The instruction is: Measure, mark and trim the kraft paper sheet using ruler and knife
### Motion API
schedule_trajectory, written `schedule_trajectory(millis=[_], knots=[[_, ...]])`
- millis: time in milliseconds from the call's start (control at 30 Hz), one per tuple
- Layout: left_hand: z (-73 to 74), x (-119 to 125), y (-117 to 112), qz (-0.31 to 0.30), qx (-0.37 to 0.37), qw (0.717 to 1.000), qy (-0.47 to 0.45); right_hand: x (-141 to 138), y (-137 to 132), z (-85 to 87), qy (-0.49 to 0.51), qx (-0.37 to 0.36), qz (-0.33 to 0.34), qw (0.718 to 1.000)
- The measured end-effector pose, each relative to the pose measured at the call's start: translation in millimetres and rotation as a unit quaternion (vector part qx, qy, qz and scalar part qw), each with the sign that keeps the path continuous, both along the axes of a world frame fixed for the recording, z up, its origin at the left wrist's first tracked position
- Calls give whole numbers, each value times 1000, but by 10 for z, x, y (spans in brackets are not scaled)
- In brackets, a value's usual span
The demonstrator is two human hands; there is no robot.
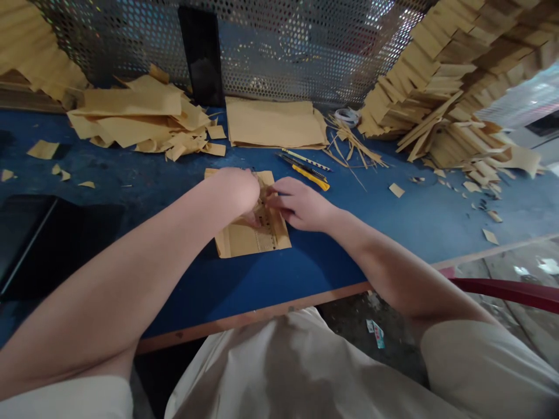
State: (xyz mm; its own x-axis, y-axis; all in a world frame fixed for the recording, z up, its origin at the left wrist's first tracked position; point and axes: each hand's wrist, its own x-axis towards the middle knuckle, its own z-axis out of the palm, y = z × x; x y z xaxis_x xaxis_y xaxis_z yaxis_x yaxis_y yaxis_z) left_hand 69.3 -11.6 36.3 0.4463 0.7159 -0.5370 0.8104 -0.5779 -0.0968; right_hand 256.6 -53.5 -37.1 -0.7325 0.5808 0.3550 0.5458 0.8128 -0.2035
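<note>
A brown kraft paper piece (238,238), shaped like a flat envelope, lies on the blue table close to its front edge. On top of it rests a clear plastic ruler (265,237) with dark markings, running away from me. My left hand (244,195) is bent down over the paper and touches the ruler's left side; its wrist hides most of the fingers. From the right, my right hand (297,203) reaches in with fingers bent and closed at the ruler's edge, and whatever is between them is hidden.
Behind the paper lie a yellow utility knife (311,176) and a patterned pencil (305,159). Further back are a kraft paper stack (273,125), loose paper sheets (135,113), thin paper strips (353,142) and a tape roll (347,117). Piled folded paper (441,116) leans at right; a black object (30,233) sits left.
</note>
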Motion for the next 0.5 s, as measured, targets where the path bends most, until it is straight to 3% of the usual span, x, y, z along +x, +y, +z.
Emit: schedule_trajectory(millis=[133,500], knots=[[125,6,-100,-5,6,1000,9,-98,-54,-33,-31,-11,54,998],[71,-15,-50,-18,6,1000,19,-35,-7,61,-68,43,72,994]])
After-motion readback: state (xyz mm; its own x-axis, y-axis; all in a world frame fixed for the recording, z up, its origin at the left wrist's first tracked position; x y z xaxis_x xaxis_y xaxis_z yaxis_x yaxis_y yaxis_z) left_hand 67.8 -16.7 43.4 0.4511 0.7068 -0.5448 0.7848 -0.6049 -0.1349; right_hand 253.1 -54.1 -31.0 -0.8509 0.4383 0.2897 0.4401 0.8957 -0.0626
